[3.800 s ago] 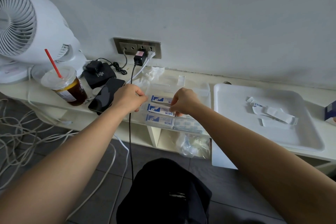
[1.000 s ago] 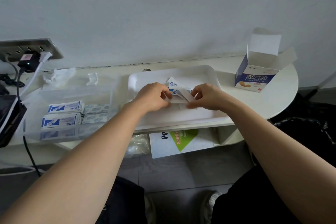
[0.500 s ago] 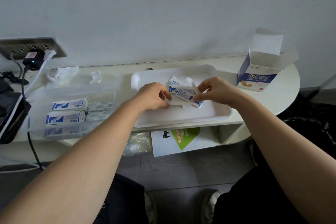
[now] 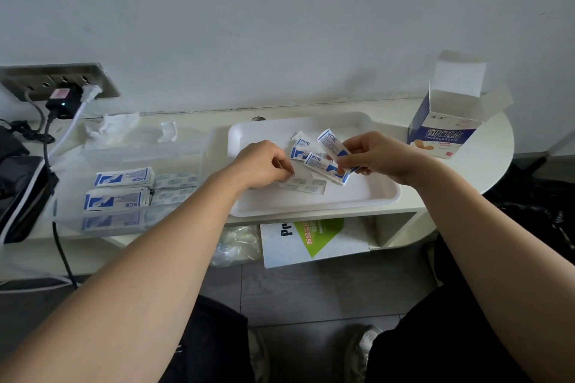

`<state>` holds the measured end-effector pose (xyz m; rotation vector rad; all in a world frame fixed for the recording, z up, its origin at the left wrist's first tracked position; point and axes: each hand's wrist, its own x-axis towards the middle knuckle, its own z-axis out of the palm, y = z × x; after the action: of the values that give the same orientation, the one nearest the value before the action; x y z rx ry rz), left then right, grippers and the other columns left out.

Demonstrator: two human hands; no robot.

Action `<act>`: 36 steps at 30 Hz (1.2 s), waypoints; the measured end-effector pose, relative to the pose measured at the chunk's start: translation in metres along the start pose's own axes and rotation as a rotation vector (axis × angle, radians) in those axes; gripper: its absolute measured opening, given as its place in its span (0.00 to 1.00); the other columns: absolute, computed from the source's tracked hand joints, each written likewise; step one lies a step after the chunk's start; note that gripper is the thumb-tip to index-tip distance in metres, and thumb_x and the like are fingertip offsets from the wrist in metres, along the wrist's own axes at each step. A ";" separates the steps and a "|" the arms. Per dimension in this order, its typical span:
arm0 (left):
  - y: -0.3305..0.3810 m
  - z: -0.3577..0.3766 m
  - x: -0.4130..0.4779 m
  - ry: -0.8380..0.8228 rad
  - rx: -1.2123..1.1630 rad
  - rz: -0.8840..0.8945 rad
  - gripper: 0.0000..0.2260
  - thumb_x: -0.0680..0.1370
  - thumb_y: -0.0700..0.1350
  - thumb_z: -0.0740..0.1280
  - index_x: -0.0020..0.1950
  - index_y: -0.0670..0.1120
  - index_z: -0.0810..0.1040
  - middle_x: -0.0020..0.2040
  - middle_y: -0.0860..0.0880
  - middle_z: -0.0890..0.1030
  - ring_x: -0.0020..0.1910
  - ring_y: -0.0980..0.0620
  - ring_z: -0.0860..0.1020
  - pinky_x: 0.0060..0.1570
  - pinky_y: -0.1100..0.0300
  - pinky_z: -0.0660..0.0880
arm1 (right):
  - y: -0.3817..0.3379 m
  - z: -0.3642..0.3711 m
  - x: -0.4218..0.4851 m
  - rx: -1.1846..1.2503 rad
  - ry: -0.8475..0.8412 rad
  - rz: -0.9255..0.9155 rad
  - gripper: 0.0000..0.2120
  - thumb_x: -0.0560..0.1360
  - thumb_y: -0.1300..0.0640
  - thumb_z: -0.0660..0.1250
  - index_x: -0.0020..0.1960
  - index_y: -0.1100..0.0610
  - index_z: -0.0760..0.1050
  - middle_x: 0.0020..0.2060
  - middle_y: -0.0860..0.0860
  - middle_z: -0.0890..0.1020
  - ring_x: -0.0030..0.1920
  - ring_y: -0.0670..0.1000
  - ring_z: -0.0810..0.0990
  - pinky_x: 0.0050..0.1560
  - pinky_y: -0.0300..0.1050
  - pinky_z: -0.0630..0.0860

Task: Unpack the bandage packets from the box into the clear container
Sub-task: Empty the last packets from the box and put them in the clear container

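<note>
Over the white tray (image 4: 367, 196) my right hand (image 4: 373, 154) pinches two blue-and-white bandage packets (image 4: 331, 141), lifted a little above the tray floor. More packets (image 4: 300, 151) lie on the tray beside them. My left hand (image 4: 264, 165) pinches the end of a pale packet (image 4: 306, 186) lying flat on the tray. The clear container (image 4: 130, 149) stands at the left and holds stacked bandage packets (image 4: 121, 188). The opened blue-and-white bandage box (image 4: 441, 134) stands at the far right of the shelf, flaps up.
A wall socket (image 4: 62, 81) with plugs and cables is at the back left, with a dark bag (image 4: 18, 183) below it. Crumpled plastic wrap (image 4: 115, 124) lies behind the container. A printed sheet (image 4: 311, 239) and a plastic bag (image 4: 236, 246) sit in the lower shelf.
Since the earliest frame both hands moved from the clear container to the tray. In the last second my right hand lifted packets off the tray while my left hand lowered onto a pale packet.
</note>
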<state>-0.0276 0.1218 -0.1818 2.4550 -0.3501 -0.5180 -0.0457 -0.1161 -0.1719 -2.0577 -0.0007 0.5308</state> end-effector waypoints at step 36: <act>0.015 0.034 0.041 0.282 0.357 0.050 0.11 0.76 0.42 0.66 0.57 0.52 0.76 0.56 0.47 0.72 0.56 0.46 0.72 0.49 0.54 0.73 | 0.018 0.017 0.015 -0.614 0.207 -0.027 0.11 0.64 0.55 0.77 0.43 0.57 0.79 0.37 0.50 0.78 0.37 0.52 0.74 0.37 0.44 0.71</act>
<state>-0.0082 0.0785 -0.2097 2.8063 -0.4139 -0.0853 -0.0426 -0.1082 -0.1993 -2.7003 -0.0779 0.3178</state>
